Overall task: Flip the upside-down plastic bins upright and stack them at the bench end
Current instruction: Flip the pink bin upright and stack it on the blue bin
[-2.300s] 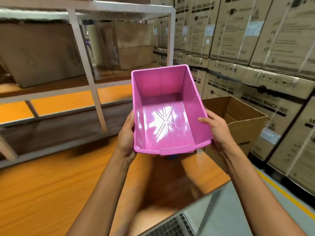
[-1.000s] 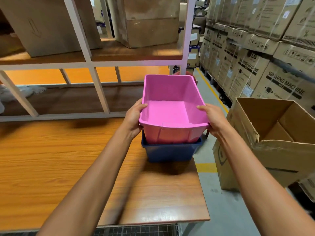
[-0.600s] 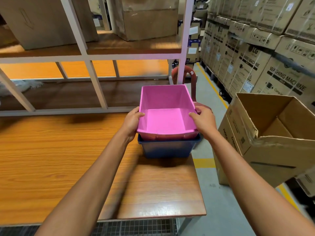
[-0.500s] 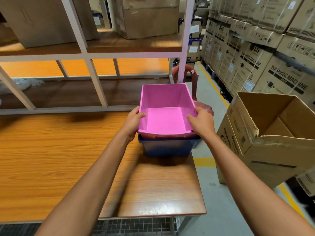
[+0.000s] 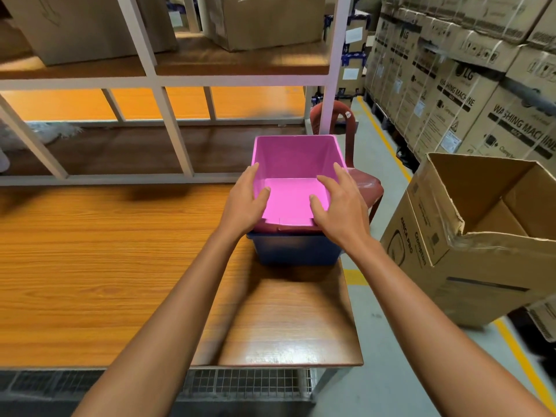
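Both the left hand [image 5: 243,203] and right hand [image 5: 340,209] hovered loose and spread, gripping nothing, over the near rim of the pink bin [image 5: 296,164], which sat upright, nested in the blue bin [image 5: 296,249] at the bench [image 5: 120,266] end, toward one o'clock, apparently just seated.

two plastic bins stand nested at the end of the surface [image 5: 120,266]: one pink bin [image 5: 296,164] and one dark blue bin [image 5: 296,249] under it. two hands are in view, one left hand [image 5: 245,206] and one right hand [image 5: 341,210]. one open cardboard box [image 5: 469,245] sits on the floor. one red plastic chair [image 5: 362,182] stands behind the bins.
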{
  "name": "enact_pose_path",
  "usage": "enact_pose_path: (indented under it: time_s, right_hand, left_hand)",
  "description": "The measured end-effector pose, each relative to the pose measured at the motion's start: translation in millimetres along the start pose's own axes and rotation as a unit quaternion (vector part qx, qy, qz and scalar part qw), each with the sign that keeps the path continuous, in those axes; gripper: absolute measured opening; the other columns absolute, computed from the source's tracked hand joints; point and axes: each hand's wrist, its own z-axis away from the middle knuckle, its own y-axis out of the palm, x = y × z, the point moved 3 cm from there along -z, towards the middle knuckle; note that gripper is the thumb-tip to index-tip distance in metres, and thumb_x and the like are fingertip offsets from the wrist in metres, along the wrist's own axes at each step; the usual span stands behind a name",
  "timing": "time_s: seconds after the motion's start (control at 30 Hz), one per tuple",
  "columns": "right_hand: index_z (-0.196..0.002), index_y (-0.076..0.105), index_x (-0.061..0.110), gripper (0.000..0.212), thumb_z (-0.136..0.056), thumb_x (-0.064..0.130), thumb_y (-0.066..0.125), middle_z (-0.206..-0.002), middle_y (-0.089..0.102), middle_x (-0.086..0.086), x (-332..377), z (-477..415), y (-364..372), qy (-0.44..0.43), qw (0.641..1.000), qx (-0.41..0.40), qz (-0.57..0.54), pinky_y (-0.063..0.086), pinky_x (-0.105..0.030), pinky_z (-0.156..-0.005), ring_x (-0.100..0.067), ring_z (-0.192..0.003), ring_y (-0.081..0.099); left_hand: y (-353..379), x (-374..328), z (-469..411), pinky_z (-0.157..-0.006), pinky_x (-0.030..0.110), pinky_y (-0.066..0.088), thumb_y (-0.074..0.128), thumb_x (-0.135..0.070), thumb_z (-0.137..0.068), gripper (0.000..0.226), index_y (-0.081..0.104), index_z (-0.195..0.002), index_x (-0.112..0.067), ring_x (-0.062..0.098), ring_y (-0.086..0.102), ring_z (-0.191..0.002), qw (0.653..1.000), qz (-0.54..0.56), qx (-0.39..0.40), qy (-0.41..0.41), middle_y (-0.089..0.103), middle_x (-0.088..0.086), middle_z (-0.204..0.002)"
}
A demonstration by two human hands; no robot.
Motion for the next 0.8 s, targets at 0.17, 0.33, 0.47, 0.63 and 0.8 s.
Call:
enact_pose_path:
  time_s: [0.17,0.33,0.47,0.63,0.8]
  right_hand:
    - [-0.139,0.054,0.015,0.049,-0.092,0.03,0.059,-0.159,0.034,-0.013,16,19,7,-0.037,0.998,-0.029,-0.043,0.029,-0.043,-0.117,-0.029,-0.149,0.028]
    - [-0.135,0.057,0.01,0.05,-0.087,0.024,0.06,-0.153,0.042,-0.015,33,50,13,-0.086,0.987,-0.094,-0.097,0.032,-0.037,-0.116,-0.031,-0.144,0.036]
    - [-0.132,0.058,0.004,0.048,-0.088,0.022,0.062,-0.147,0.048,-0.018,54,84,18,-0.113,0.975,-0.121,-0.151,0.037,-0.042,-0.114,-0.033,-0.138,0.044]
    - [-0.133,0.057,0.002,0.049,-0.087,0.019,0.063,-0.144,0.051,-0.016,88,124,35,-0.119,0.965,-0.091,-0.215,0.036,-0.028,-0.112,-0.026,-0.132,0.049]
    - [-0.133,0.056,0.0,0.05,-0.088,0.02,0.062,-0.144,0.051,-0.016,134,159,70,-0.152,0.953,-0.012,-0.262,0.044,-0.043,-0.106,-0.025,-0.132,0.049]
  left_hand:
    - [0,-2,25,-0.118,0.048,0.033,0.048,-0.035,-0.1,0.06,0.029,-0.155,-0.02,0.023,0.03,-0.148,0.998,-0.031,-0.036,0.034,0.037,0.006,-0.158]
    - [-13,-8,79,-0.122,0.036,0.021,0.053,-0.019,-0.1,0.058,0.033,-0.153,-0.007,0.024,0.018,-0.153,0.992,-0.023,-0.112,0.048,0.027,0.013,-0.162]
    - [-25,3,126,-0.121,0.03,0.023,0.055,-0.016,-0.096,0.058,0.039,-0.15,-0.003,0.025,0.025,-0.151,0.986,-0.015,-0.16,0.044,0.033,0.015,-0.159]
    - [-50,22,179,-0.12,0.03,0.027,0.055,-0.02,-0.096,0.057,0.04,-0.149,-0.003,0.023,0.028,-0.15,0.982,-0.026,-0.185,0.022,0.037,0.013,-0.158]
    - [-91,51,223,-0.119,0.031,0.029,0.053,-0.024,-0.096,0.056,0.042,-0.146,0.0,0.025,0.03,-0.149,0.973,-0.042,-0.226,-0.015,0.04,0.015,-0.155]
